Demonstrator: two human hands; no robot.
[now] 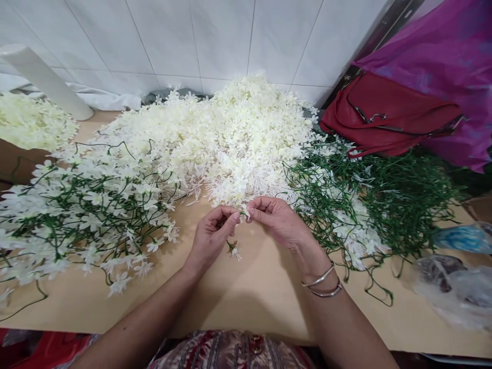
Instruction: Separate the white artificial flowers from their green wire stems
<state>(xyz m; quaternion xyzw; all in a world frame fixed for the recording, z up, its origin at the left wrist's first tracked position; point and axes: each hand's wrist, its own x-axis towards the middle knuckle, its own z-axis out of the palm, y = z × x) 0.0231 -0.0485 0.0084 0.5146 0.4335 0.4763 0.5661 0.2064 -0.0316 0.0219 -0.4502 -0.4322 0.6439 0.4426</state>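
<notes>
My left hand is closed in a pinch on a thin green artificial stem, just left of the middle of the table. A white artificial flower hangs below those fingers on part of the stem. My right hand pinches a small white blossom at the stem's tip, so the fingertips of both hands nearly meet there. Behind them rises a large heap of loose cream-white blossoms. Left of my hands lies a pile of white flowers on green stems. Bare green stems lie tangled on the right.
A red handbag and a purple plastic bag stand at the back right. Clear plastic bags lie at the right edge of the wooden table. A white roll leans at the back left, before the tiled wall.
</notes>
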